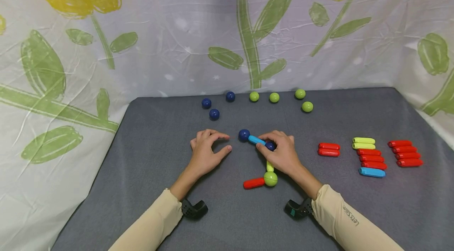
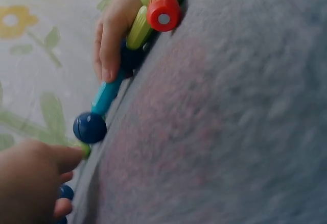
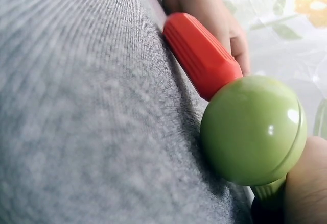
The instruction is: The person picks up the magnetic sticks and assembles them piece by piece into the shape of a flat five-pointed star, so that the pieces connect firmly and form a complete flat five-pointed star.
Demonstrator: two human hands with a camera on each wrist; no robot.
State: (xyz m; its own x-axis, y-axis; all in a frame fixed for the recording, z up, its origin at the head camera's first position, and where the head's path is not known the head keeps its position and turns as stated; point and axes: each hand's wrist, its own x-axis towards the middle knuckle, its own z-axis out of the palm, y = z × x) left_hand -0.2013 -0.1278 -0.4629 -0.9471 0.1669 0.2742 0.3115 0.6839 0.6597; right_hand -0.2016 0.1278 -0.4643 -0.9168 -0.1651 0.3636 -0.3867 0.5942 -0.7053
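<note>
A chain of joined pieces lies on the grey cloth: a dark blue ball [image 1: 244,135], a light blue rod [image 1: 256,140], a second dark blue ball [image 1: 270,146], a yellow-green rod [image 1: 270,166], a green ball [image 1: 270,179] and a red rod [image 1: 253,183]. My right hand [image 1: 283,152] pinches the second blue ball between thumb and fingers, which partly hide it. Left of the chain, my left hand [image 1: 207,152] holds nothing, thumb and fingers spread apart. In the right wrist view the green ball [image 3: 253,129] touches the red rod [image 3: 203,55].
Loose blue balls [image 1: 214,114] and several green balls [image 1: 274,97] sit along the table's back edge. On the right lie two red rods [image 1: 328,149], a mixed row with a light blue rod [image 1: 372,172], and several more red rods [image 1: 405,153]. A flowered cloth [image 1: 159,46] hangs behind.
</note>
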